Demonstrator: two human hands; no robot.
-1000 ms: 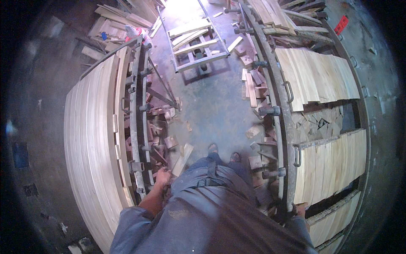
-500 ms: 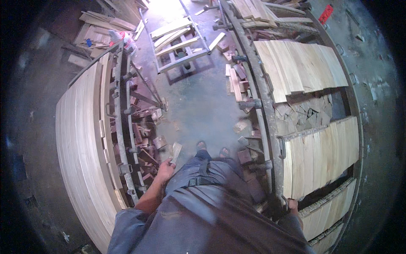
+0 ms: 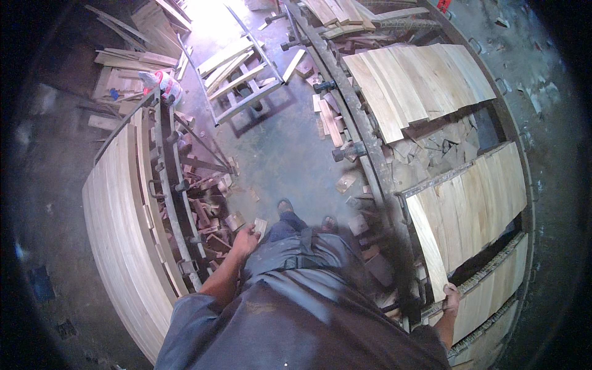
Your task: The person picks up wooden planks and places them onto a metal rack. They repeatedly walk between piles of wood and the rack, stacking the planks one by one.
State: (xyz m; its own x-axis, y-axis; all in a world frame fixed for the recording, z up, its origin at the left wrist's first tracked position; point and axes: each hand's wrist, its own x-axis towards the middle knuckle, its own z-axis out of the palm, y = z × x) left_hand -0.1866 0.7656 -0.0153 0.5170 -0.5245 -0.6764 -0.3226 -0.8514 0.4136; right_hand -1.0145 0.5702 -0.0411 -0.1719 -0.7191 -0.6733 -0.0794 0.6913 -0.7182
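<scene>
My left hand (image 3: 246, 239) is closed round a small pale wood offcut (image 3: 261, 228), held low at the left of my body. Over the rack on the right, my right hand (image 3: 452, 298) grips the near end of a narrow wooden board (image 3: 427, 234). This board lies at the left edge of a row of boards (image 3: 473, 209). Its near end is angled slightly away from the rack's metal rail (image 3: 394, 213). Part of the right fingers is hidden behind the board's end.
A long rack of pale boards (image 3: 117, 228) stands on my left. More boards (image 3: 419, 80) and offcuts (image 3: 431, 157) lie on the right rack. Wood scraps (image 3: 206, 213) are piled under both racks. A metal cart (image 3: 240, 80) carrying slats stands ahead on the floor.
My right hand has moved right, from beside the rail to the board's near end, and that board now lies askew. My left hand still holds the offcut. The whole view has turned somewhat.
</scene>
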